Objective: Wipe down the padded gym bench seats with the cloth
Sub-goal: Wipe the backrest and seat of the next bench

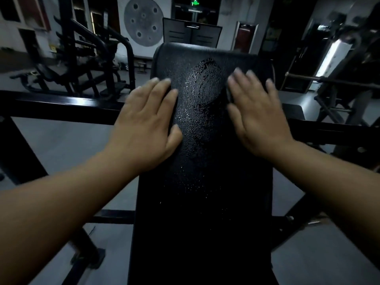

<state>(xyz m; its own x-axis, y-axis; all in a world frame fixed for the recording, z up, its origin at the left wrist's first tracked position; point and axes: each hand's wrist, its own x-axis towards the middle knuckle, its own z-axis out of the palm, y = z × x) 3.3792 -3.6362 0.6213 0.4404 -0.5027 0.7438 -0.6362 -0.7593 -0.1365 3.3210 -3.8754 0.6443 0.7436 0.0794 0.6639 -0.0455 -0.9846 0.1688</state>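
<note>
A long black padded bench [203,182] runs from the bottom of the view up to a rounded far end. Its upper middle glistens with wet droplets and a swirled smear [202,95]. My left hand [148,122] lies flat with straight fingers on the pad's left edge. My right hand [257,116] lies flat on the right side, fingers spread. A dark edge [229,95] shows under the right hand's fingers; I cannot tell whether it is the cloth. Both hands are motion-blurred.
A black steel frame bar [61,105] crosses behind the bench at hand height on both sides. Frame legs [86,249] stand on the grey floor at lower left. Other gym machines [86,64] fill the left and right background, with a round grey wall disc [143,21].
</note>
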